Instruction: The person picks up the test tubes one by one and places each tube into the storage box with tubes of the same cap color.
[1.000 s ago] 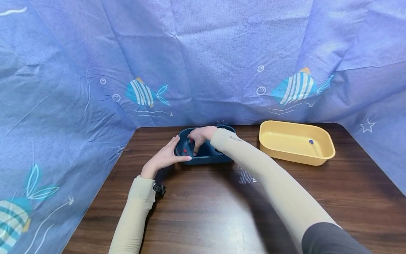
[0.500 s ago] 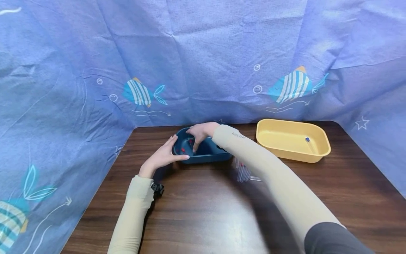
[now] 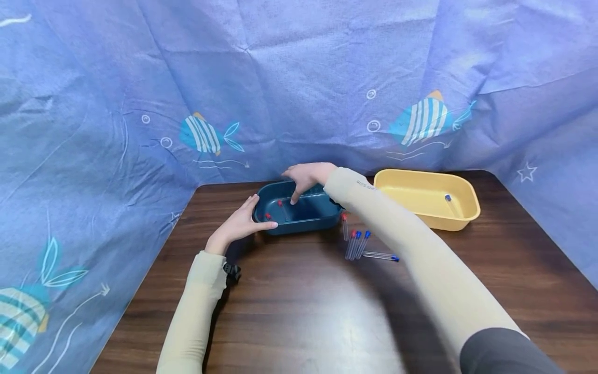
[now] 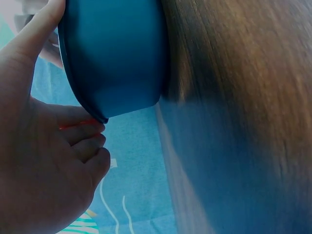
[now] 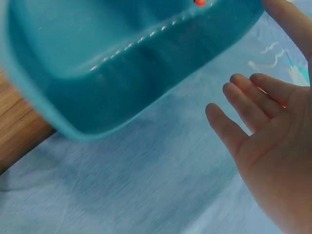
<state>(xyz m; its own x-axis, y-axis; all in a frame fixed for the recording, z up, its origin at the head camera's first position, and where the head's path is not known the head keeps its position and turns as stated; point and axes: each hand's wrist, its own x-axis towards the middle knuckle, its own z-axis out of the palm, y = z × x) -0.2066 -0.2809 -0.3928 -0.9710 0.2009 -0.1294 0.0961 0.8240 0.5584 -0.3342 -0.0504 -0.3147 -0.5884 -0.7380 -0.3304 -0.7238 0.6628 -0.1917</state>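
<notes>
A dark blue plastic bin point(image 3: 306, 225) stands at the back left of the table, with red-capped tubes point(image 3: 280, 203) lying in its left end. My left hand point(image 3: 239, 222) rests on the bin's left end, thumb and fingers spread along the rim; in the left wrist view the fingertips meet the rim of the bin point(image 4: 117, 53). Over the bin's middle hovers my right hand point(image 3: 306, 177), holding nothing. The right wrist view shows its palm point(image 5: 282, 156) with fingers extended beside the bin's rim, and one red cap point(image 5: 200, 2) inside.
Clear test tubes with red and blue caps point(image 3: 357, 246) lie in front of the bin, under the right forearm. One blue-capped tube point(image 3: 448, 198) is inside the yellow bin point(image 3: 430, 222) at the back right. A blue fish-print curtain point(image 3: 299, 93) hangs behind the table.
My right hand has risen out of the blue bin and moved slightly right, its fingers off the tubes. The left hand has stayed at the rim.
</notes>
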